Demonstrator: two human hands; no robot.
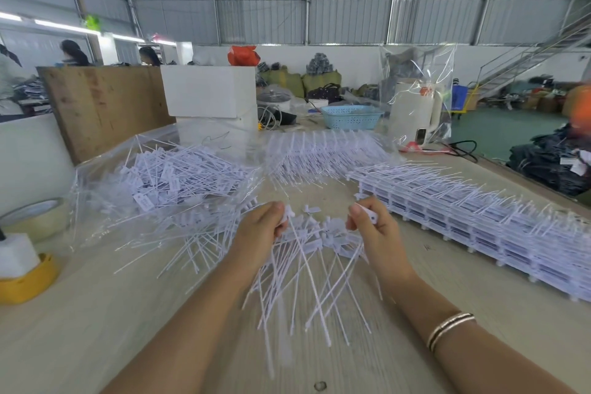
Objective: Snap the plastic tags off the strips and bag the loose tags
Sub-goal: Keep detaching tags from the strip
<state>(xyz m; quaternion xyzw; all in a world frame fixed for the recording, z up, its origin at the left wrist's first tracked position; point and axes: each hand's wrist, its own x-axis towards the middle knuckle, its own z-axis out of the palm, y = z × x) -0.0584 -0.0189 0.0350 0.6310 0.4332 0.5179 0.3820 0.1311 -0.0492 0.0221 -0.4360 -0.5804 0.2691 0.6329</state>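
The strip (319, 235) runs crosswise between both hands, tails toward the person. Left fingers (277, 217) and right fingers (356, 217) each pinch a tag on it, equally near.

White tags (179, 176) lie heaped in a clear bag (96, 189), left of stacked white strips (479, 214).
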